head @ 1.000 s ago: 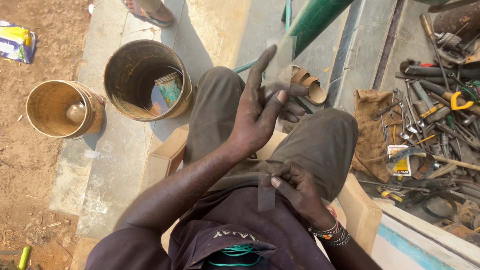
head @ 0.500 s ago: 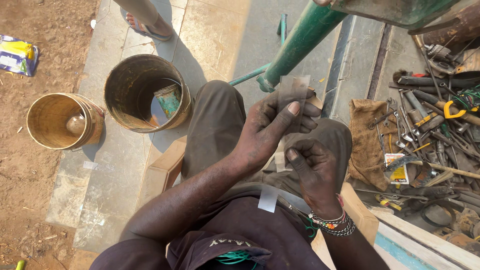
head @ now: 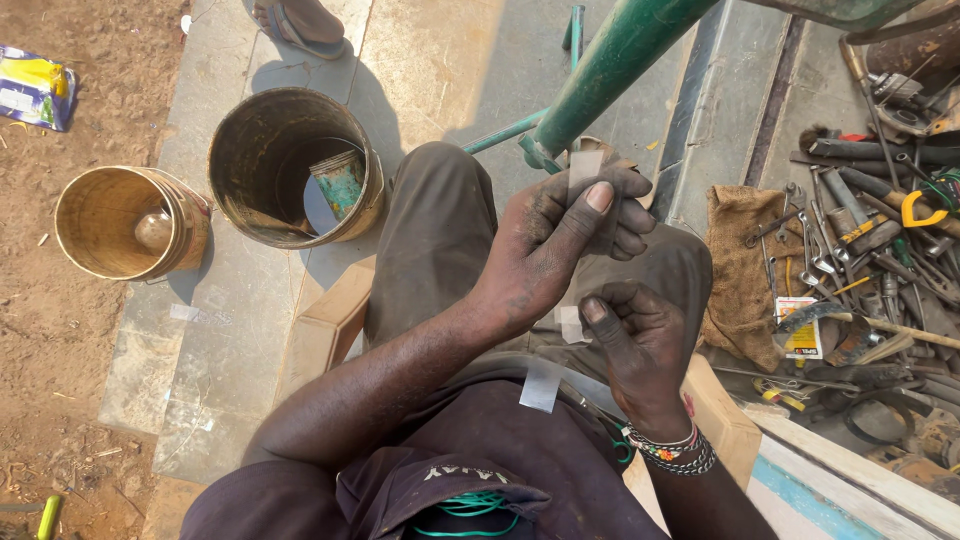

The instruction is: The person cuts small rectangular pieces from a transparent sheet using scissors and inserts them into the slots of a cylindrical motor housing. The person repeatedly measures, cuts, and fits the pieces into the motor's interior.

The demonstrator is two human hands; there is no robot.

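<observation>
Concrete paving is stretching beneath a seated person, dirt lying beyond it; one pale translucent strip (head: 583, 168) is running from above the knee toward the lap, pinched at its top between thumb and fingers of the left hand (head: 560, 240); the right hand (head: 640, 345), just below, is closing thumb and fingers on the strip's lower stretch; a loose end is hanging at the waist. One green pipe (head: 620, 55) is slanting just past the hands. Two round tins are sitting to the left, the dark bucket (head: 295, 165) near the knee, the yellow can (head: 130, 222) beside it. One heap of tools (head: 870, 240) is lying to the right, touching a burlap cloth (head: 740, 255).
</observation>
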